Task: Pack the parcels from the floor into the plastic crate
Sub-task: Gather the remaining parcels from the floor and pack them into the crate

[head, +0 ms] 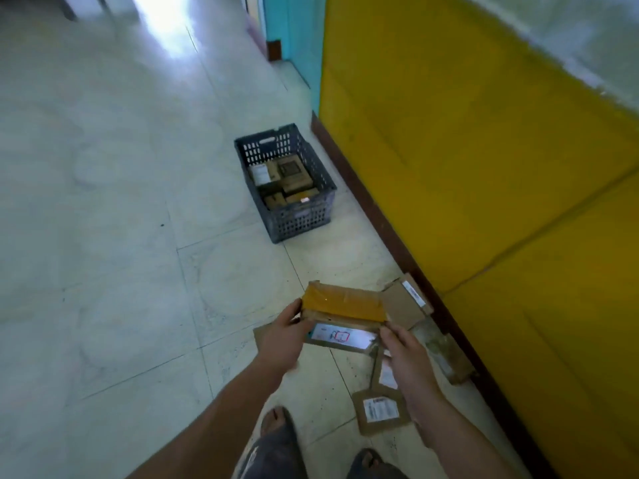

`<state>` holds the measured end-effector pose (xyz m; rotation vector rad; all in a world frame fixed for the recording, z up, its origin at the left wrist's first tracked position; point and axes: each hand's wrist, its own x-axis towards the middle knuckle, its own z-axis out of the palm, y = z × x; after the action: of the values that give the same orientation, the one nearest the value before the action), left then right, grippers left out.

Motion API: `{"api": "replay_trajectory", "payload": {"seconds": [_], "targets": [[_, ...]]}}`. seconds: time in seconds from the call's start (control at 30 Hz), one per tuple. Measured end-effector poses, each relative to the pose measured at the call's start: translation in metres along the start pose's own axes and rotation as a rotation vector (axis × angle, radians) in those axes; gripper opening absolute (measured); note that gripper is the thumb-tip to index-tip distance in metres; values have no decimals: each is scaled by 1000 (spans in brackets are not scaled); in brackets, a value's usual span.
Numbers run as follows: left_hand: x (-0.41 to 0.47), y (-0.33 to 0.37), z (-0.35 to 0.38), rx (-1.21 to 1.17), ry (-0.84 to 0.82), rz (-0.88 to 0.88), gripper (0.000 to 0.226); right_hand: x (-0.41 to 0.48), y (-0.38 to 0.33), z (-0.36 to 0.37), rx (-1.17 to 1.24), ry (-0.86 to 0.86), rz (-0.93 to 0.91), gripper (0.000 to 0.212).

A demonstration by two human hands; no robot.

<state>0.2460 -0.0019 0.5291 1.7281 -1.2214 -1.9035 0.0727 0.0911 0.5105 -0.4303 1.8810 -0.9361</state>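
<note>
I hold a long cardboard parcel (342, 314) with yellow tape on top and a white label on its near side, raised above the floor. My left hand (281, 335) grips its left end and my right hand (403, 354) grips its right end. The dark grey plastic crate (297, 221) stands farther ahead on the floor by the wall, with several brown parcels inside it. More parcels lie on the floor below my hands: one with a label near the wall (406, 300), a small labelled one (380, 411), and another partly hidden under my right hand.
A yellow wall (484, 150) with a dark brown skirting runs along the right. Pale floor tiles (121, 236) spread to the left. My two feet (276, 426) in sandals show at the bottom edge. A teal wall section stands at the back.
</note>
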Motion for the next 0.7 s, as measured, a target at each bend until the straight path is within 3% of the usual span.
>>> {"api": "replay_trajectory", "payload": {"seconds": [0.2, 0.4, 0.7], "targets": [[18, 44, -96, -95, 55, 118, 41, 13, -80, 83, -3, -57, -110, 13], [57, 87, -146, -115, 91, 151, 40, 53, -136, 133, 4, -72, -174, 14], [210, 172, -207, -113, 133, 113, 35, 196, -226, 211, 30, -134, -151, 20]]}}
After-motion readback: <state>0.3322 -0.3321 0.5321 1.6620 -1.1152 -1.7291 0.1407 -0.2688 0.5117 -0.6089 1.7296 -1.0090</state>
